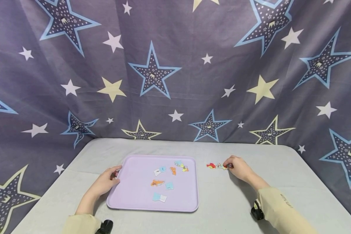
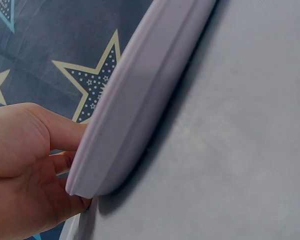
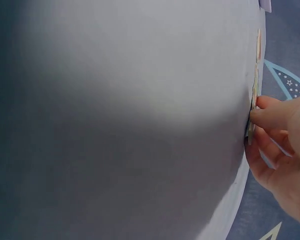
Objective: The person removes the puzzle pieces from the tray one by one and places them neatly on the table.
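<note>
My left hand (image 1: pixel 103 182) holds the left rim of a lilac tray (image 1: pixel 134 195). In the left wrist view the thumb reaches the tray's edge (image 2: pixel 125 95), with the other fingers curled behind it. Right of the tray, my right hand (image 1: pixel 240 169) pinches a small flat puzzle piece (image 1: pixel 224 168) down at the table, its far side hidden by the fingers. This piece lines up with a whitish puzzle piece (image 1: pixel 219 165) and a red-and-yellow puzzle piece (image 1: pixel 211 165). From the right wrist, the pieces appear edge-on, with thumb and fingers on the nearest piece (image 3: pixel 251 127).
Several more pieces lie on the tray: orange ones (image 1: pixel 157 183), blue-and-white ones (image 1: pixel 159 197), a plain blue one (image 1: pixel 169 186) and a blue-yellow group (image 1: pixel 182 165). A pale cloth covers the table (image 1: pixel 222 201); a star-patterned curtain (image 1: pixel 181 91) hangs behind it.
</note>
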Available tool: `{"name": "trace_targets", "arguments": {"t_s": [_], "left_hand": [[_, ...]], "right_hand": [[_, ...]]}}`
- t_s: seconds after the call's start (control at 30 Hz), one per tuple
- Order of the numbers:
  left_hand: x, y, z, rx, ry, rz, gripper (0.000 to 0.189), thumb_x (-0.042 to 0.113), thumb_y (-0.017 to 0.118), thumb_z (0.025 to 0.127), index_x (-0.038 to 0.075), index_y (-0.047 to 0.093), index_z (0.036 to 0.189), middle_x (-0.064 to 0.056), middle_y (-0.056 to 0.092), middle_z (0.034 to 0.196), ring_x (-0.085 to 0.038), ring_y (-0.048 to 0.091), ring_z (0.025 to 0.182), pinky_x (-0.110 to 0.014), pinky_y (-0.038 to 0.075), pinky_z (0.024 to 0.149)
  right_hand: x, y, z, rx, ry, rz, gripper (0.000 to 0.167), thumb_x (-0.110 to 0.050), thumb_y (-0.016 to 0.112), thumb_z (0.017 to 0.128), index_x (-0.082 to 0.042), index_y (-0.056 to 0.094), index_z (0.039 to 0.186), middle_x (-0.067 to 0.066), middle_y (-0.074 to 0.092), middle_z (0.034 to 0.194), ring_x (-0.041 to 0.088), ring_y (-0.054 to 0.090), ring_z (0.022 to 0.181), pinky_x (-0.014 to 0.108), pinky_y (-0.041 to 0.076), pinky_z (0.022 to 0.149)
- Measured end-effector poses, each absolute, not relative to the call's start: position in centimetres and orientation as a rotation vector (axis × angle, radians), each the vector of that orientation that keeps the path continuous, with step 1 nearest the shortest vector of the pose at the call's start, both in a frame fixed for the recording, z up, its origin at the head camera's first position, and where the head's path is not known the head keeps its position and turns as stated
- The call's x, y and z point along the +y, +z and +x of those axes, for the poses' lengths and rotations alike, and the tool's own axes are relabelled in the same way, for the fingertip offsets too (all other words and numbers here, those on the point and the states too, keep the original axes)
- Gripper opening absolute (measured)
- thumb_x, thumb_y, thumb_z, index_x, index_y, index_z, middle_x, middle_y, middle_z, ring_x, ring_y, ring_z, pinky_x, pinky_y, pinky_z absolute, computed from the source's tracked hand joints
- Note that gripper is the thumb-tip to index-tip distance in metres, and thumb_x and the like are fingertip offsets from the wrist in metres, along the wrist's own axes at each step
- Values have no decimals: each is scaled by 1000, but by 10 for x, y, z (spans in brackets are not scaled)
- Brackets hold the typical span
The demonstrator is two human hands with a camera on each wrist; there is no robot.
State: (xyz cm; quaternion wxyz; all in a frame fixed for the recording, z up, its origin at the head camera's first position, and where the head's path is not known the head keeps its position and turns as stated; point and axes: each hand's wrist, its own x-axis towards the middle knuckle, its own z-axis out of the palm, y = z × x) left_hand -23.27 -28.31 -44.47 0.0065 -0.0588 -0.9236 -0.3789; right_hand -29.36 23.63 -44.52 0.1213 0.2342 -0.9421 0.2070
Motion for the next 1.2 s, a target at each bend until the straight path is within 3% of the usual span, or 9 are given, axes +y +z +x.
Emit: {"name": "trace_targets", "arguments": {"t_s": [0.8,1.03,1.2], "left_hand": [[-283,-444,-232,-2877,-1175,-207,51,0,58,79,-9,43,128,-11,47,93,-18,41,79,-25,36,67],[-287,-450,-234,-2792,-1191,-315,49,2,57,78,-10,46,123,-10,45,89,-17,40,75,-26,34,64],[-284,-447,-233,-2849,-1197,-229,50,0,57,78,-9,44,126,-11,47,92,-18,41,79,-26,35,66]], "right_hand": [[233,-447,-294,-2784,626,629,20,5,62,72,-6,68,87,3,59,80,15,54,72,32,45,66],[220,-444,-295,-2750,634,639,20,1,63,71,-5,68,90,2,59,80,13,54,72,33,46,69],[203,-442,-290,-2722,692,675,17,-2,65,72,-7,68,89,0,59,82,12,55,73,32,46,70]]}}
